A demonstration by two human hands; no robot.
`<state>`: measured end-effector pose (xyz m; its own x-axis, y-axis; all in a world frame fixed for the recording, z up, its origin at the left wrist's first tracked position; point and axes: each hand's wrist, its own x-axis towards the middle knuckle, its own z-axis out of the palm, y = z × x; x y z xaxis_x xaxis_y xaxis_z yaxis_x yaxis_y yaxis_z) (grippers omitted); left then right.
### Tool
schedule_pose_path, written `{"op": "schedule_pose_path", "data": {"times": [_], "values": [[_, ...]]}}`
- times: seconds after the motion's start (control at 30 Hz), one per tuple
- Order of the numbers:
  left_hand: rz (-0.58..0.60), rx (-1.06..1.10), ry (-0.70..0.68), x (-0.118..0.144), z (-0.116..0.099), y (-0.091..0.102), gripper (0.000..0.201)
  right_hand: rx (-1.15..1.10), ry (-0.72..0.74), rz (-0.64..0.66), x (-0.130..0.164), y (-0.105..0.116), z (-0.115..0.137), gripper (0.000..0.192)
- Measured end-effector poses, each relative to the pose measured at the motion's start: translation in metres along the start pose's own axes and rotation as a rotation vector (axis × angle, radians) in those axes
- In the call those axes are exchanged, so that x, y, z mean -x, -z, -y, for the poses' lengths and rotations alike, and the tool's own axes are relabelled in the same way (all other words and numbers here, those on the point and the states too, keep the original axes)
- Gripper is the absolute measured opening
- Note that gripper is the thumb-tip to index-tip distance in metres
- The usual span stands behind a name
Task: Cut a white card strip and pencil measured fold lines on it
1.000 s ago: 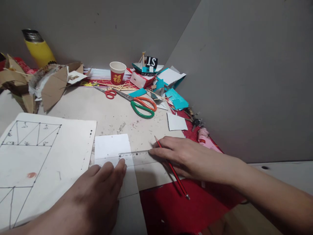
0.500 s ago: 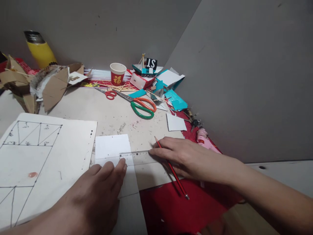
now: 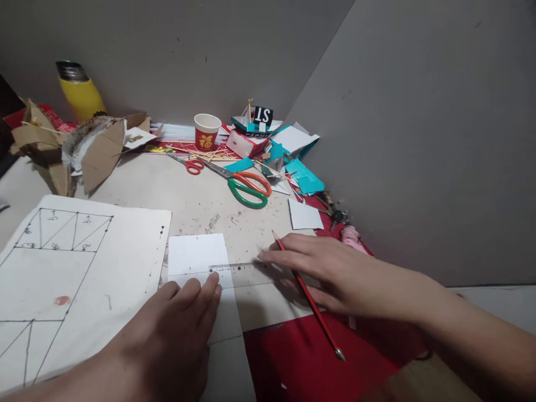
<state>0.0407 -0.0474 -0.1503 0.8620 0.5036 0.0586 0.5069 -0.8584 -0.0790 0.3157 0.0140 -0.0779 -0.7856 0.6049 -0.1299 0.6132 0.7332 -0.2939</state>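
Note:
My left hand (image 3: 167, 324) has its fingers curled and bunched together, with the fingertips pressing the near end of a clear ruler (image 3: 238, 273). That end lies across a white paper strip (image 3: 199, 251) with a thin pencil line on it. My right hand (image 3: 326, 273) holds a red pencil (image 3: 312, 304) slanting between its fingers, the tip pointing away from me. Its index finger reaches over the ruler's right part, which the hand partly hides; whether it touches cannot be told. To the left lies a large white sheet (image 3: 121, 279) with a ruled truss-like drawing.
Big scissors with green and orange handles (image 3: 249, 190) and small red scissors (image 3: 193, 167) lie behind. Further back are a paper cup (image 3: 207, 133), thin sticks, teal scraps (image 3: 305, 176), cut cardboard (image 3: 103, 156) and a yellow bottle (image 3: 81, 97). A grey wall closes the right side.
My right hand has lifted slightly off the ruler, and the pencil has swung with its rear end nearer me. My left hand stays on the ruler. The whole view has shifted a little.

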Motion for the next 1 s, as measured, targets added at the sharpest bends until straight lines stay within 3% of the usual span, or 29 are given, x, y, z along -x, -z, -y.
{"op": "schedule_pose_path", "data": {"times": [0.1,0.17,0.3,0.37,0.5,0.77,1.0], "values": [[0.055,-0.009,-0.002,-0.003,0.001,0.008,0.028,-0.294,0.013,-0.134,-0.012,0.004,0.009,0.038],[0.062,-0.012,0.01,-0.004,0.001,0.013,0.028,-0.54,-0.007,-0.154,-0.026,-0.002,0.014,0.039],[0.058,-0.006,0.002,-0.004,0.003,0.015,0.031,-1.058,-0.115,-0.185,-0.06,-0.029,0.017,0.049],[0.065,-0.003,-0.013,-0.004,0.005,0.013,0.033,-1.192,-0.182,-0.195,-0.073,-0.044,0.015,0.04],[0.063,0.033,0.013,-0.002,0.008,0.007,0.042,-1.201,-0.194,-0.239,-0.087,-0.059,0.01,0.022],[0.04,0.124,0.079,-0.002,0.01,0.006,0.051,-1.054,-0.181,-0.305,-0.093,-0.064,0.005,0.021],[0.119,0.102,0.136,-0.005,0.005,0.017,0.051,-0.975,-0.128,-0.302,-0.093,-0.064,0.004,0.021]]}}
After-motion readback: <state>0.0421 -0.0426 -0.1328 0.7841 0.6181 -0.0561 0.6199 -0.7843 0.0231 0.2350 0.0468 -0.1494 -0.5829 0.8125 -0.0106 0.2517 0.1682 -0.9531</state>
